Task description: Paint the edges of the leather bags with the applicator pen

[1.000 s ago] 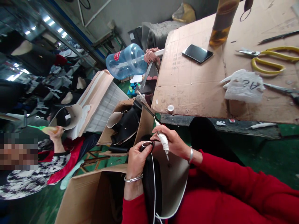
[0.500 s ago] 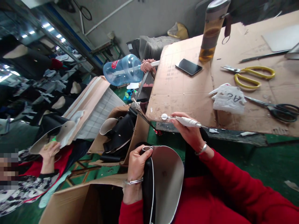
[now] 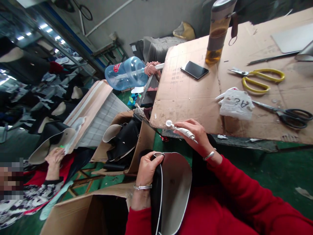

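My left hand (image 3: 146, 168) is closed on the upper edge of a black leather-like piece (image 3: 156, 192), thumb on top near a small wire-like loop. The piece has a white edge line and a curved flap with a pale grey lining (image 3: 176, 186), and it hangs down against my lap. Between the fingers of my right hand (image 3: 197, 135) is a white tape-wrapped tool (image 3: 187, 132) with a small round white tip. This hand is just off the near left corner of the cardboard-covered table (image 3: 181, 101), above the piece and apart from it.
On the table lie a phone (image 3: 195, 70), a drink bottle (image 3: 218, 36), yellow-handled scissors (image 3: 259, 78), black-handled scissors (image 3: 290, 116) and a crumpled white wrapper (image 3: 236, 106). Cardboard boxes (image 3: 73, 212) stand at my left. Beyond them, a co-worker's hand (image 3: 55, 158) holds a similar piece.
The white tool has turned in my right hand, its rear end now tilted lower. My left hand keeps its grip on the black piece. The whole view has shifted slightly.
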`<action>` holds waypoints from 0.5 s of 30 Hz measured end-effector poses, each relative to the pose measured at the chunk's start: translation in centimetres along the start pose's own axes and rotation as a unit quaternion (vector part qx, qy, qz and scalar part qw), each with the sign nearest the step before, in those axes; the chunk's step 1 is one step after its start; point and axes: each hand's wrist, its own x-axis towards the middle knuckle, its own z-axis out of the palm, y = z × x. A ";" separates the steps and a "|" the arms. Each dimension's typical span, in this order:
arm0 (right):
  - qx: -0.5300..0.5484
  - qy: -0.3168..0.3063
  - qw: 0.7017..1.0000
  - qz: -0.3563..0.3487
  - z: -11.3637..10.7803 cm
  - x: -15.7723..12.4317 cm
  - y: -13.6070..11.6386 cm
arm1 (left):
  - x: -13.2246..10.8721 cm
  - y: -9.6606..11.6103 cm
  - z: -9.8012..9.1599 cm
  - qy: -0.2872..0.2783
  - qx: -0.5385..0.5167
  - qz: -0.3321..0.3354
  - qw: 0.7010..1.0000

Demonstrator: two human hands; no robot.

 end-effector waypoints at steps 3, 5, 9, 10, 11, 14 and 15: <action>0.017 0.025 0.999 0.022 0.1 0.0 0.1 | 0.0 0.1 0.0 0.002 0.010 0.006 1.000; 0.038 0.044 0.997 0.051 0.1 0.2 0.2 | -0.1 0.2 0.2 0.004 0.018 0.011 1.000; 0.050 0.051 0.994 0.084 -0.2 1.0 0.3 | -0.4 0.3 0.4 0.000 0.036 0.020 0.999; 0.062 0.058 0.992 0.093 -0.3 1.3 0.3 | -0.4 0.3 0.4 -0.002 0.040 0.023 0.999; 0.086 0.069 0.988 0.108 -0.4 1.4 0.2 | -0.5 0.4 0.4 -0.002 0.045 0.026 0.999; 0.215 0.094 0.957 0.170 -0.6 1.5 -0.7 | -0.7 0.5 0.3 0.003 0.069 0.039 0.997; 0.264 0.089 0.941 0.193 -0.5 1.3 -1.1 | -0.8 0.5 0.2 0.006 0.076 0.041 0.996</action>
